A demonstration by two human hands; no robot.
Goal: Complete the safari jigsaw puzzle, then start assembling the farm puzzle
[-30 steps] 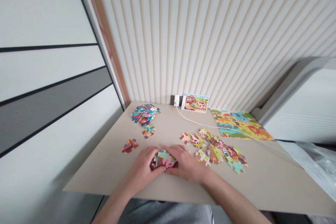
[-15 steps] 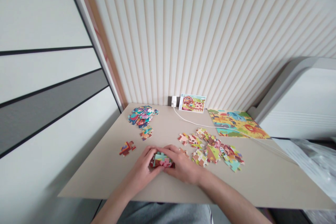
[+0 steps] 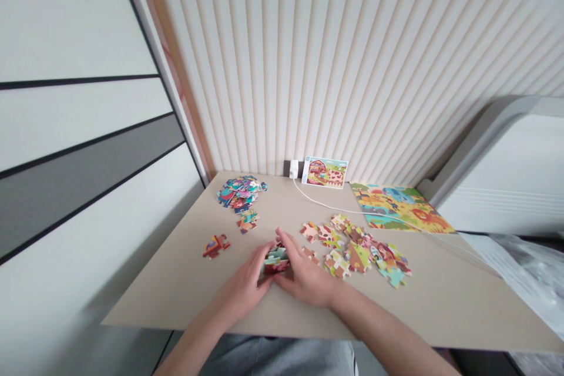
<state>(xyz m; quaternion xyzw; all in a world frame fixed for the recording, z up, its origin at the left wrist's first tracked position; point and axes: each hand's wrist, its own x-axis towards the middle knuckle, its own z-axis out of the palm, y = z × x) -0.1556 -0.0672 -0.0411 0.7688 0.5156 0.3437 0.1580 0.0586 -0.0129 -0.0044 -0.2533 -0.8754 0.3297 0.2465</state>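
Between my two hands, close to the table's front edge, is a stack of puzzle pieces point(image 3: 275, 261) with green and pink showing. My left hand point(image 3: 248, 283) is wrapped round its left side, and my right hand point(image 3: 306, 275) cups the right side, thumbs near each other in front. Right of my right hand lies a spread of farm puzzle pieces point(image 3: 359, 256). A pile of dark blue and purple pieces point(image 3: 241, 192) sits at the back left, with orange and teal pieces point(image 3: 248, 221) below it. One red and brown piece group point(image 3: 216, 246) lies alone at the left.
A farm picture card point(image 3: 325, 173) leans at the back wall beside a white charger point(image 3: 294, 169). Its white cable point(image 3: 328, 206) runs right across an animal picture sheet point(image 3: 400, 208). Clear plastic wrapping point(image 3: 529, 270) lies at the far right.
My right hand's fingers have lifted and straightened somewhat beside the stack. The stack between my hands looks more gathered and tilted. The view has shifted slightly.
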